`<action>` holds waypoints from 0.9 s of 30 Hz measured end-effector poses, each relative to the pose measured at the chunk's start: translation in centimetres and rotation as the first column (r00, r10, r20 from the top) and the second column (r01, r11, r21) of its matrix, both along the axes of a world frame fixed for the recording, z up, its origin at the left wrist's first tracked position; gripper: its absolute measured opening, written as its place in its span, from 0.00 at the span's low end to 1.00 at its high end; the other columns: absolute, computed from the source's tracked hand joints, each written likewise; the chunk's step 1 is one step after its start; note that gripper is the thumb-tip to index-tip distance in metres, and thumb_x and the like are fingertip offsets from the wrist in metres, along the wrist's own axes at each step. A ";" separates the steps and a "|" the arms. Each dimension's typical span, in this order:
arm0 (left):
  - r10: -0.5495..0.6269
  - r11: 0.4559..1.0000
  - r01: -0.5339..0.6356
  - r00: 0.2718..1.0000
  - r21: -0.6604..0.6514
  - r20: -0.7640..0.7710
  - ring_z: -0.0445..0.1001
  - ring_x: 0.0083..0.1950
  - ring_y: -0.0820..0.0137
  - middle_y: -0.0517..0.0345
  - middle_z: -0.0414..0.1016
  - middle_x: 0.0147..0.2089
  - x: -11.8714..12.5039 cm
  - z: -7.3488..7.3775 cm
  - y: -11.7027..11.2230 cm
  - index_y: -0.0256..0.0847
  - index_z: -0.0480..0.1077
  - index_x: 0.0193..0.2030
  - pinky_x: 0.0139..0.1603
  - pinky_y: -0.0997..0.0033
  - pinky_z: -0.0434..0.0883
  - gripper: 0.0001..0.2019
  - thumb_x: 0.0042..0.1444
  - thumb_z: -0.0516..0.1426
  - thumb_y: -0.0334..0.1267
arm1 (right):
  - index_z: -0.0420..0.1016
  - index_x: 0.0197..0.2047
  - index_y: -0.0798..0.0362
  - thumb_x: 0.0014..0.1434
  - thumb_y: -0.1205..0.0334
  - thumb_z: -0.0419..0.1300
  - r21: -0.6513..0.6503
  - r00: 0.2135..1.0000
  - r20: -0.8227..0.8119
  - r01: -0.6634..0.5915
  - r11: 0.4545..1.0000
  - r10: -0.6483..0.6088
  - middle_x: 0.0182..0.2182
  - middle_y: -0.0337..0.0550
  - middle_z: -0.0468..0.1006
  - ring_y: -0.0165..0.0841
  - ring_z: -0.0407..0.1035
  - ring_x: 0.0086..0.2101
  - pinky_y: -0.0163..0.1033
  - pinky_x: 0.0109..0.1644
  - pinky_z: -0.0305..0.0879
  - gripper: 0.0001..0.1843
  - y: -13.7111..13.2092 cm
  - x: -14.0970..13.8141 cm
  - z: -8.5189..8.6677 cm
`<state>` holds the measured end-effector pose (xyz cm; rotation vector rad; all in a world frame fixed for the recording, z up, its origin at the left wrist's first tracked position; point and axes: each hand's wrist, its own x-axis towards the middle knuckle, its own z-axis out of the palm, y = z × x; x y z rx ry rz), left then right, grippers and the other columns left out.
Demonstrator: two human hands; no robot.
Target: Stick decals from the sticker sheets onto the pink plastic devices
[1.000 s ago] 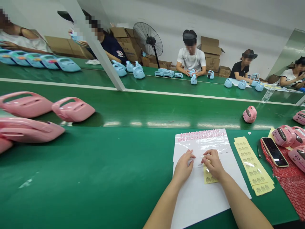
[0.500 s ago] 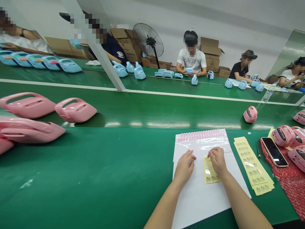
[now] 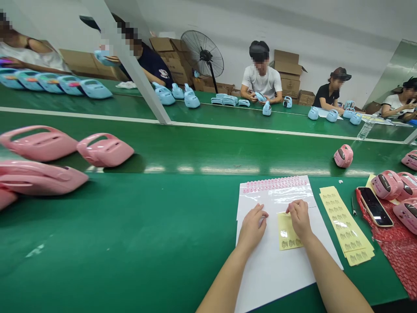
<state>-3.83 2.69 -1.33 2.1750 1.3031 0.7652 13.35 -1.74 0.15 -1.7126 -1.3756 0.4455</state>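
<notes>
My left hand lies on a white sheet with its fingers stretched and slightly curled, pressing the paper down. My right hand has its fingers bunched in a pinch at the top edge of a small yellow label sheet that lies on the white sheet. What the pinch holds is too small to make out. Behind both hands lies a glossy clear sheet with a row of small pink stickers along its far edge.
A stack of yellow label strips lies to the right, then a phone and pink toy units on red wrap. Pink shells sit on the green belt at left. Other people work across the line with blue units.
My right hand has slid up from the yellow label sheet's left side to its top edge, uncovering more of the sheet. My left hand has barely moved.
</notes>
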 end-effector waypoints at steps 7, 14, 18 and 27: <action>-0.004 1.000 0.004 1.000 0.013 0.004 0.63 0.59 0.60 0.53 0.70 0.54 0.0 0.0 0.0 0.44 0.68 0.32 0.56 0.55 0.63 0.09 0.50 0.49 0.30 | 0.69 0.24 0.50 0.59 0.45 0.41 -0.065 0.998 -0.062 -0.010 0.998 0.006 0.32 0.45 0.66 0.39 0.58 0.41 0.46 0.47 0.57 0.25 0.0 -0.1 0.7; -0.004 1.000 0.004 1.000 0.014 -0.003 0.63 0.59 0.58 0.50 0.70 0.53 0.1 0.1 -0.1 0.43 0.68 0.32 0.56 0.53 0.62 0.09 0.49 0.49 0.30 | 0.69 0.27 0.49 0.50 0.54 0.55 -0.088 0.992 -0.107 -0.070 0.994 0.061 0.34 0.43 0.69 0.39 0.61 0.41 0.47 0.49 0.58 0.08 -0.2 0.1 1.3; -0.002 1.000 0.002 1.000 0.015 -0.006 0.63 0.59 0.58 0.50 0.71 0.53 0.1 0.2 -0.2 0.42 0.68 0.32 0.56 0.54 0.63 0.09 0.49 0.49 0.30 | 0.69 0.27 0.49 0.50 0.60 0.56 -0.119 0.992 -0.071 -0.117 0.986 0.109 0.33 0.43 0.69 0.39 0.61 0.42 0.47 0.49 0.57 0.04 -0.4 0.5 1.5; 0.007 1.000 -0.007 1.000 0.023 0.009 0.64 0.59 0.60 0.53 0.71 0.53 0.0 -0.1 -0.1 0.44 0.69 0.32 0.56 0.55 0.63 0.08 0.50 0.49 0.31 | 0.69 0.25 0.49 0.49 0.66 0.56 -0.146 0.994 0.004 -0.105 0.984 0.106 0.34 0.44 0.68 0.40 0.60 0.41 0.46 0.48 0.59 0.03 -0.3 0.1 1.3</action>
